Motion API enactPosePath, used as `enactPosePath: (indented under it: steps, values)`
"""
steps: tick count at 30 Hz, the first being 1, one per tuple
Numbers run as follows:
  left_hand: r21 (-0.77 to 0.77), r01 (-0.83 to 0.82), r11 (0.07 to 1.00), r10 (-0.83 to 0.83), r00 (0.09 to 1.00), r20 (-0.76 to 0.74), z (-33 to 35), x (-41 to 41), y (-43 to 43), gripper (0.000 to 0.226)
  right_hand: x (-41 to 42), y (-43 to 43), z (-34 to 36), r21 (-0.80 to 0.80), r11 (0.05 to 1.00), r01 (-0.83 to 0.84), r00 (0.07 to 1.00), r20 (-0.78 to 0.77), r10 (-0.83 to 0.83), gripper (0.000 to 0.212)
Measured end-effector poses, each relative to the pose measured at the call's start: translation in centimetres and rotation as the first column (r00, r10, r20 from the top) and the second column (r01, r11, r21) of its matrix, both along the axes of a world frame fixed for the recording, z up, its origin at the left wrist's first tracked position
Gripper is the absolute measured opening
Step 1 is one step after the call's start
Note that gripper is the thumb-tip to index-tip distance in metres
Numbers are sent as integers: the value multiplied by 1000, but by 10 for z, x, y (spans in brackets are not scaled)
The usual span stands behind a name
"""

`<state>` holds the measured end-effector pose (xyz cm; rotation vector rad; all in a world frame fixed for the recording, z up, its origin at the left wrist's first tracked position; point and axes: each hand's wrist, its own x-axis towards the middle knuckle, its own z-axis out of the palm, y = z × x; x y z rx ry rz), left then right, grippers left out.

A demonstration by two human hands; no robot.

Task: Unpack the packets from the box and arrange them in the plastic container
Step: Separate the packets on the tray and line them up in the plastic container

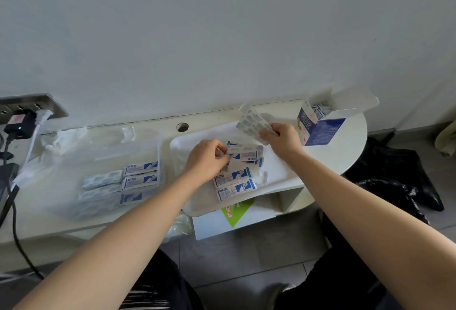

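An open blue-and-white box [320, 126] stands at the back right of the table, with packets showing inside. A white tray [276, 174] holds several blue-and-white packets [234, 179]. My left hand [206, 159] pinches a packet [243, 153] lying on the tray pile. My right hand [283, 139] holds a fanned strip of packets [251, 123] raised above the tray's far side. A clear plastic container [98, 151] sits to the left with several packets [140, 174] laid in rows in it.
A power strip [29, 110] with plugs and black cables [9, 186] lies at the far left. Crumpled clear plastic [64, 139] sits behind the container. A white-and-green paper [237, 213] sticks out under the tray. A black bag [394, 181] lies on the floor at right.
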<state>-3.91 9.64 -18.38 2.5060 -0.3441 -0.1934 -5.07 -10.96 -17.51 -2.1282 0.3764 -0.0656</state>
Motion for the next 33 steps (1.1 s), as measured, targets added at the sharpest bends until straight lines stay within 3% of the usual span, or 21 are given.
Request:
enactPosePath:
  steps: [3, 5, 8, 10, 12, 16, 20, 24, 26, 29, 31, 33]
  values:
    - [-341, -162, 926, 110, 980, -166, 7, 3, -6, 26, -6, 1, 8, 127, 987, -95, 995, 31, 92, 28]
    - [-565, -286, 774, 62, 923, -381, 19, 0, -14, 32, -9, 5, 13, 248, 958, -142, 990, 35, 137, 26]
    - [-684, -465, 562, -74, 796, -601, 30, -8, -29, 24, -14, 15, 15, 299, 927, -227, 973, 21, 231, 25]
    - [-694, -561, 452, -94, 743, -662, 32, -14, -37, 19, -21, 22, 18, 277, 919, -280, 957, 10, 289, 26]
    - [-692, -601, 399, -57, 737, -673, 30, -17, -39, 18, -27, 27, 21, 266, 912, -312, 947, 14, 320, 31]
    - [-680, -624, 384, -30, 728, -685, 32, -22, -37, 19, -31, 30, 24, 262, 941, -216, 975, 14, 220, 37]
    - [-666, -672, 324, -32, 695, -718, 35, -23, -32, 15, -27, 28, 24, 229, 966, -119, 990, 104, 97, 26]
    - [-658, -659, 364, -67, 686, -724, 41, -28, -28, 12, -27, 32, 25, 217, 963, -160, 987, 51, 153, 14]
    - [-648, -676, 350, -75, 669, -739, 42, -30, -25, 11, -28, 33, 25, 209, 974, -83, 994, 91, 65, 8]
    - [-630, -726, 277, -96, 631, -770, 43, -32, -21, 18, -33, 34, 29, 42, 999, -22, 959, 285, 9, 4]
    - [-614, -758, 218, -101, 609, -787, 46, -33, -22, 20, -37, 38, 29, -207, 972, -113, 911, 368, 184, 7]
    - [-608, -779, 150, -135, 593, -794, 49, -35, -23, 22, -41, 45, 26, -414, 891, -187, 875, 342, 343, 6]
